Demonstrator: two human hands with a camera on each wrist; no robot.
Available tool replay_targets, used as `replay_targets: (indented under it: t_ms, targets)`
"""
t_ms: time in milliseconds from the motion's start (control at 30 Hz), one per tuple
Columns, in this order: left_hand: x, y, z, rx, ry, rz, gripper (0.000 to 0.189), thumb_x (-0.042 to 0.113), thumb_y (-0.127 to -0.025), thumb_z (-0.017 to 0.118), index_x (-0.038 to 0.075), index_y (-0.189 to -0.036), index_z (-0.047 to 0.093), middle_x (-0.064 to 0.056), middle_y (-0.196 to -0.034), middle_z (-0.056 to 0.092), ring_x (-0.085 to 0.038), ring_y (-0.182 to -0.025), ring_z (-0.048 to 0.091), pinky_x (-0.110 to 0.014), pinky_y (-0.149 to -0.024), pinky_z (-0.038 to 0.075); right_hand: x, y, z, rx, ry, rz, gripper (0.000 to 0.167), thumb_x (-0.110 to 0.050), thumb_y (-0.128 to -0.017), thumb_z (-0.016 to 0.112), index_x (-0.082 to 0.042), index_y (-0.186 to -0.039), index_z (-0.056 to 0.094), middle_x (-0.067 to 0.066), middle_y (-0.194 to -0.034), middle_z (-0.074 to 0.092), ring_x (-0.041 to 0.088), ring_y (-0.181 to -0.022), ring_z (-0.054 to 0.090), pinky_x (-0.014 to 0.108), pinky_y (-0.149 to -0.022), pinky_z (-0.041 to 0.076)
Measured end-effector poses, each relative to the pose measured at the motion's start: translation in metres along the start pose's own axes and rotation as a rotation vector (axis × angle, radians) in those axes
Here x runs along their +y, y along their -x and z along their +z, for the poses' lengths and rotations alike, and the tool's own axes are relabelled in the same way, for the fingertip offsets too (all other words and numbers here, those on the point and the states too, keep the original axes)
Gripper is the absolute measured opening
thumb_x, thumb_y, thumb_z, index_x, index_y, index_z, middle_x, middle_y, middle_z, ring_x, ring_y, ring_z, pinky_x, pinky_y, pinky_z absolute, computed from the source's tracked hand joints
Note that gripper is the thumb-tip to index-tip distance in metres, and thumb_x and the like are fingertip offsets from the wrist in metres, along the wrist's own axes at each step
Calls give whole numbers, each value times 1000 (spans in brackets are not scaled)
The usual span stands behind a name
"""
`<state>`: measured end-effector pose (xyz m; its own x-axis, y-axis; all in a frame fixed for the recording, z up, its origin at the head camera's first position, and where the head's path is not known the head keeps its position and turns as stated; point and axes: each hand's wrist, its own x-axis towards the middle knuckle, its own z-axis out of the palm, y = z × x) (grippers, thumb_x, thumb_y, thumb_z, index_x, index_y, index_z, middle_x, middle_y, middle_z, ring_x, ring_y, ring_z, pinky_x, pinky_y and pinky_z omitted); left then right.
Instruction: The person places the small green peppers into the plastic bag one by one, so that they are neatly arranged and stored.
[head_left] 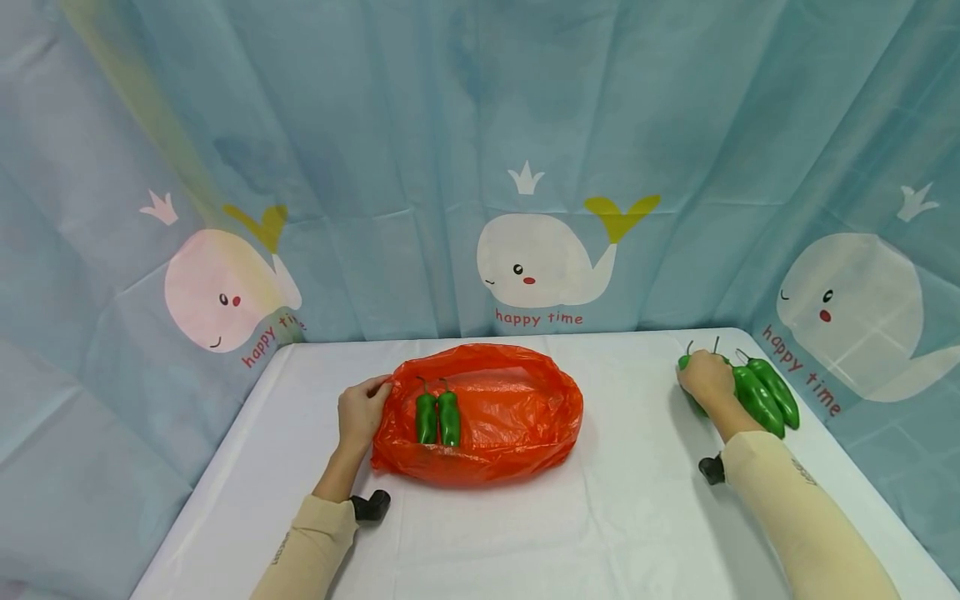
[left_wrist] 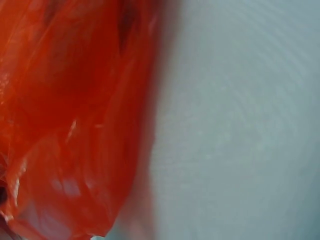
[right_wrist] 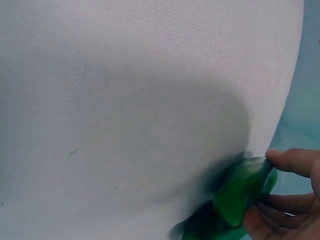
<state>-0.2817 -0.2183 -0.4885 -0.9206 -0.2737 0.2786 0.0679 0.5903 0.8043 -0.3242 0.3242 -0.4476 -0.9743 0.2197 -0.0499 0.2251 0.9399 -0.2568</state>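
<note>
An open red plastic bag (head_left: 480,473) lies on the table, and two green peppers (head_left: 449,419) stand side by side in its left part. My left hand (head_left: 360,415) pinches the bag's left rim; the left wrist view shows only the red plastic (left_wrist: 75,125) and tabletop. At the far right, my right hand (head_left: 707,381) holds a green pepper (right_wrist: 245,190) between thumb and fingers, as the right wrist view shows. More green peppers (head_left: 759,402) lie just right of that hand, which partly hides the group.
The white table (head_left: 630,433) stretches between the bag and the peppers on the right. A blue curtain (head_left: 420,250) with whale prints hangs behind the table and along both sides. Each wrist wears a small black device (head_left: 372,505).
</note>
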Motion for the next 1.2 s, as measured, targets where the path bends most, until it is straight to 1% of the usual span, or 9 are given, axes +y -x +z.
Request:
replay_targets:
  t_ms: [200, 500, 633, 767, 1000, 1100, 1200]
  targets:
    - [-1, 0, 0, 5, -1, 5, 26, 17, -95, 61, 1, -111, 73, -19, -108, 73, -33, -99, 68, -47, -88, 57, -1, -1, 0, -9, -10, -1, 45, -18, -93, 50, 23, -110, 52, 42, -106, 57, 55, -97, 57, 57, -76, 51]
    - [-1, 0, 0, 0, -8, 3, 26, 18, -96, 61, 1, -113, 72, -19, -109, 73, -33, -99, 68, -47, -89, 57, -2, 0, -1, -3, -20, 19, 45, -18, -91, 52, 23, -109, 53, 41, -105, 58, 53, -98, 57, 58, -79, 50]
    - [-1, 1, 0, -4, -8, -2, 26, 17, -96, 60, 1, -113, 72, -20, -110, 72, -33, -100, 67, -47, -89, 56, -4, 0, -1, -12, -36, 35, 47, -20, -92, 54, 23, -110, 53, 40, -105, 58, 51, -95, 58, 55, -74, 51]
    - [-1, 1, 0, -12, -5, -12, 27, 17, -96, 60, 1, -114, 72, -20, -112, 71, -34, -102, 67, -47, -91, 56, -8, 0, -3, -14, -58, 38, 47, -20, -91, 56, 23, -110, 53, 39, -104, 59, 47, -90, 59, 52, -69, 51]
    - [-1, 1, 0, -11, -7, -18, 26, 17, -96, 60, 1, -114, 72, -20, -112, 71, -34, -103, 67, -47, -92, 56, -15, -1, -11, -19, -85, 33, 48, -19, -90, 59, 24, -111, 53, 38, -103, 59, 45, -88, 60, 51, -70, 52]
    - [-1, 1, 1, -9, -8, -19, 26, 17, -96, 60, 1, -114, 72, -20, -111, 71, -34, -103, 67, -47, -92, 56, -17, -1, -14, -24, -104, 28, 48, -20, -89, 61, 23, -108, 54, 36, -99, 60, 41, -83, 60, 48, -67, 52]
    - [-1, 0, 1, -12, -6, -25, 26, 17, -96, 60, 1, -114, 72, -20, -112, 71, -34, -104, 67, -46, -92, 56, -18, 0, -16, -20, -127, 21, 42, -21, -88, 64, 20, -99, 58, 30, -88, 61, 35, -76, 59, 42, -62, 51]
